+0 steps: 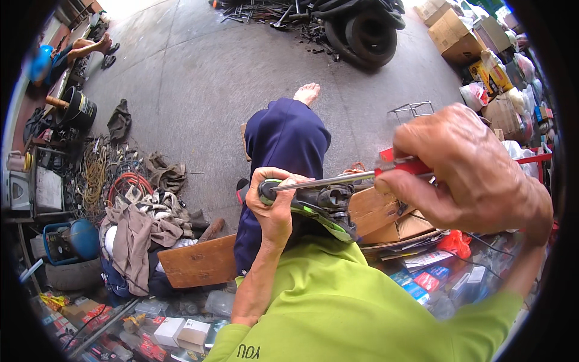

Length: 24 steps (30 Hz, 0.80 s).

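My left hand (271,211) grips a black and green tool (329,199) resting across my lap, with thumb and fingers around its rounded left end. The shaft of a screwdriver (341,180) reaches that end, its tip beside my left thumb; whether it touches cannot be told. My right hand (458,169), slightly blurred, is closed on the screwdriver's red handle (416,168), above and right of the tool. A dark-trousered leg (283,130) with a bare foot stretches forward beneath the tool.
Wooden boards (199,259) flank me. Clothes (139,235) and coiled cables lie left; cartons (458,42) and bags line the right. Tyres (362,42) and metal parts lie ahead. Another person's bare legs (90,48) show at upper left. Small packages (172,332) fill the case behind me.
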Motion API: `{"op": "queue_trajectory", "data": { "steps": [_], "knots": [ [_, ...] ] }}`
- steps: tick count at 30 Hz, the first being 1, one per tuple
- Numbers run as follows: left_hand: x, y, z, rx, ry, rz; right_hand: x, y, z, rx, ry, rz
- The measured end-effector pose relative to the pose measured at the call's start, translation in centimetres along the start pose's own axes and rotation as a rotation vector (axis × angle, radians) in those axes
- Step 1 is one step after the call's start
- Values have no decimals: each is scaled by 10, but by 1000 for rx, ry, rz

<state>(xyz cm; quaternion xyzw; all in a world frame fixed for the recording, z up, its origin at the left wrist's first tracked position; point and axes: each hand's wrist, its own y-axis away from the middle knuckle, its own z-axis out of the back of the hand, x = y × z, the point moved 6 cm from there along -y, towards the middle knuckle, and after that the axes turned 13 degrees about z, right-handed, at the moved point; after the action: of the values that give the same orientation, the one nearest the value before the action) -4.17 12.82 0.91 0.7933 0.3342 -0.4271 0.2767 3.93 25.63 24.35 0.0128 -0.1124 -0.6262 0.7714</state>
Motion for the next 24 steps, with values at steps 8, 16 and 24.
{"op": "queue_trajectory", "data": {
  "steps": [8,16,24],
  "knots": [
    [5,1,2,17,143,20,35,6,5,-324,698,483],
    [4,0,2,0,30,16,8,2,-3,-164,316,181],
    [5,3,6,-49,-18,5,4,3,5,-304,133,80]
  ]
}}
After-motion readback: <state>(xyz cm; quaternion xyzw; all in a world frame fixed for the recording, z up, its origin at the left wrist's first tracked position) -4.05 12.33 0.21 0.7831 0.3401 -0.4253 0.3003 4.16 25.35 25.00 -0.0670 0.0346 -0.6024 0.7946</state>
